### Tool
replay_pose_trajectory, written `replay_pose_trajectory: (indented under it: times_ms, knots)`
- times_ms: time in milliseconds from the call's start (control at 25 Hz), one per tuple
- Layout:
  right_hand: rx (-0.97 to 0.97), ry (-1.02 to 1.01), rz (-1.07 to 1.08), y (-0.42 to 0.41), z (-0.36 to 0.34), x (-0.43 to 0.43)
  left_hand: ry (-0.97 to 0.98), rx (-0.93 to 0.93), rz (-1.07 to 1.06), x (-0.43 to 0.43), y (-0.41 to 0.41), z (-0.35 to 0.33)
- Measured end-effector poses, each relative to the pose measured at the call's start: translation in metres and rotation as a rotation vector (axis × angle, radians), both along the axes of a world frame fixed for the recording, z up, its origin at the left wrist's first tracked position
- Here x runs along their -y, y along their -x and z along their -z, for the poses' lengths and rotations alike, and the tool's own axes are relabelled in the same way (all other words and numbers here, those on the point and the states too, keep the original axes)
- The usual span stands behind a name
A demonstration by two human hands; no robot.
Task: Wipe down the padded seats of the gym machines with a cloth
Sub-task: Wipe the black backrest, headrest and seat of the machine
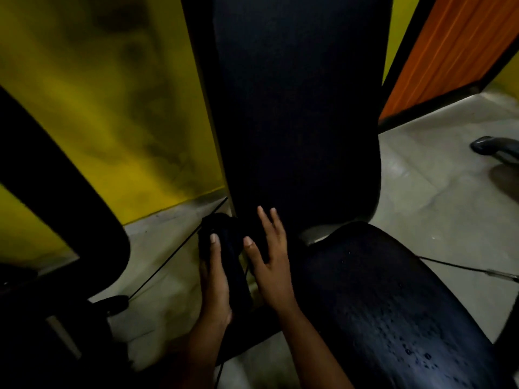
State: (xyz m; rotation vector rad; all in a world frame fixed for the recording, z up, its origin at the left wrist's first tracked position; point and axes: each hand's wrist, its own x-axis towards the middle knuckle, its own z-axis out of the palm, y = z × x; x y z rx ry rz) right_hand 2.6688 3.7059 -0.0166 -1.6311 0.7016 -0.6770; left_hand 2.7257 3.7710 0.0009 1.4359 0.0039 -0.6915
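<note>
A person's left hand (214, 279) grips a dark cloth (224, 242) at the base of a black back pad (295, 108), the right hand (271, 265) spread open alongside, near the droplet-speckled seat pad (393, 318).

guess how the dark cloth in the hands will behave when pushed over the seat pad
Probably floppy: the cloth sits bunched in the left hand. Likely light, since thumb and fingers alone hold it. Droplets on the seat pad suggest it may glide, then drag as it soaks.
</note>
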Motion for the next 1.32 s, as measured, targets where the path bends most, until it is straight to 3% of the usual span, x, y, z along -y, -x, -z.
replay_pose_trajectory:
  times_ms: [120, 320, 480, 560, 640, 840, 960, 1160, 1240, 1320]
  knots:
    - [0.098, -0.120, -0.038, 0.004, -0.025, -0.026, 0.092, -0.154, 0.242, -0.008, 0.012, -0.032]
    - [0.320, -0.502, 0.409, 0.004, -0.034, -0.007, -0.108, 0.142, 0.369, 0.010, -0.015, -0.051]
    - [0.333, -0.272, 0.747, -0.044, -0.044, 0.033, -0.061, 0.172, 0.288, 0.058, -0.068, -0.048]
    - [0.188, -0.010, 0.791, -0.079, -0.049, 0.041, 0.078, 0.150, 0.259, 0.083, -0.081, -0.045]
    - [0.038, 0.185, 0.767, -0.102, -0.035, 0.041, 0.087, 0.248, 0.243, 0.097, -0.086, -0.035]
    - [0.065, 0.262, 0.809, -0.086, 0.026, 0.067, 0.025, 0.531, -0.024, 0.117, -0.073, -0.017]
    - [0.026, 0.088, 0.953, -0.064, 0.066, 0.088, -0.012, 0.635, -0.128, 0.124, -0.069, -0.013]
    - [0.009, -0.515, 1.121, -0.041, 0.070, 0.118, -0.056, 0.709, -0.166, 0.125, -0.068, -0.009]
    - [-0.044, -0.321, 1.066, -0.054, 0.030, 0.113, -0.056, 0.690, -0.162, 0.125, -0.068, -0.007]
    - [-0.035, 0.116, 0.877, -0.072, -0.016, 0.102, -0.049, 0.677, -0.159, 0.124, -0.068, -0.009]
